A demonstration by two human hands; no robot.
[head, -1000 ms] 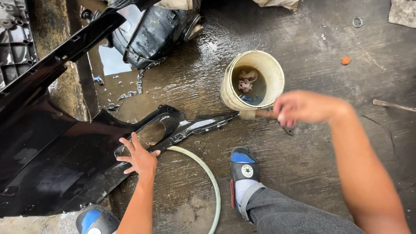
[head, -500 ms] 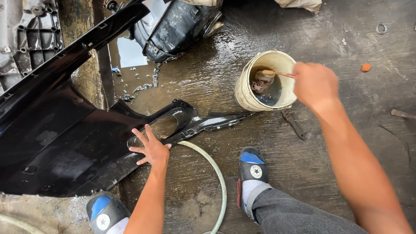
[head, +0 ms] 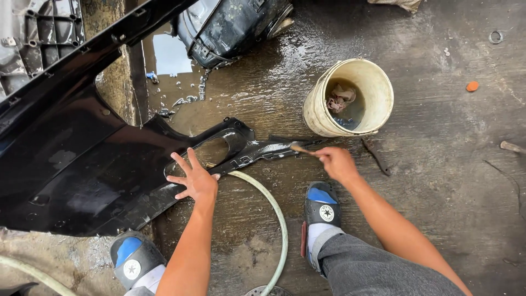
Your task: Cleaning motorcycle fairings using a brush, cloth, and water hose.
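Far left: a large black car bumper [head: 71,159], wet and glossy, lying across the wet concrete floor [head: 438,181], with a grey ribbed plastic part [head: 38,38] behind its upper edge. Near the bottom edge, a blue-and-black slide sandal [head: 131,260] on one foot. Left hand [head: 193,178] spread flat, fingers wide apart, pressing on the bumper's lower edge just beside an oval cut-out [head: 211,152]; gripping nothing. Above, a puddle [head: 170,55] and another dark, wet car part [head: 230,27]. Curving from under the bumper toward the bottom edge, a pale green hose [head: 276,219]. Right of it, a second sandal [head: 321,205] and a grey trouser leg [head: 372,271]. Right hand [head: 335,163] closed around the wooden handle of a small brush [head: 300,148], bristle end touching the bumper's narrow tip. Just beyond, a cream bucket [head: 350,96] standing upright, holding murky water and a rag. Further right, a dark metal strip [head: 377,156] and an orange cap [head: 472,86] on the floor.
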